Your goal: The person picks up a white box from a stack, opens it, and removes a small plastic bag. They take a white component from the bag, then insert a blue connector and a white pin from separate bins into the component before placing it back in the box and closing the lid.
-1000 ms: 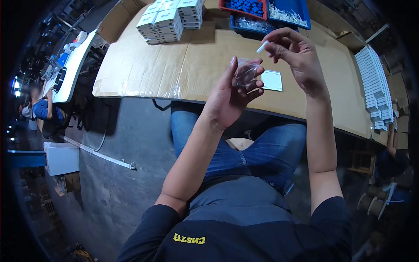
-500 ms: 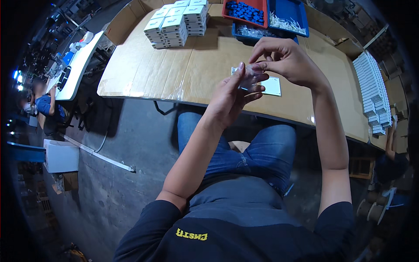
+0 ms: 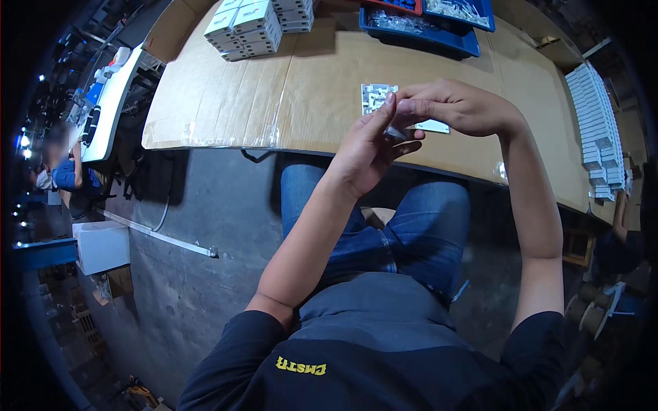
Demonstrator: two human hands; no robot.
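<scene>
Above the table's near edge my two hands meet. My left hand (image 3: 367,152) is closed round a small, crumpled-looking piece of clear plastic (image 3: 395,133), its thumb pointing up; the exact kind of piece is hard to make out. Reaching over from the right, my right hand (image 3: 469,109) has its fingers pinched together against the left thumb and the plastic, and whatever lies between them is hidden. Just beyond the hands a white moulded housing (image 3: 374,97) with inner ribs lies on the table. A flat white panel (image 3: 434,126) shows partly from under my right hand.
Stacked white boxes (image 3: 243,29) stand far left on the cardboard-covered table (image 3: 301,96). At the back are a blue tray (image 3: 439,42) of clear bags, a red tray with blue parts and another blue tray of white parts. White pieces (image 3: 595,130) line the right edge.
My view has shifted, so the trays and boxes sit higher in the picture. My right hand has come down onto the left fingers, and the clear plastic is now more covered.
</scene>
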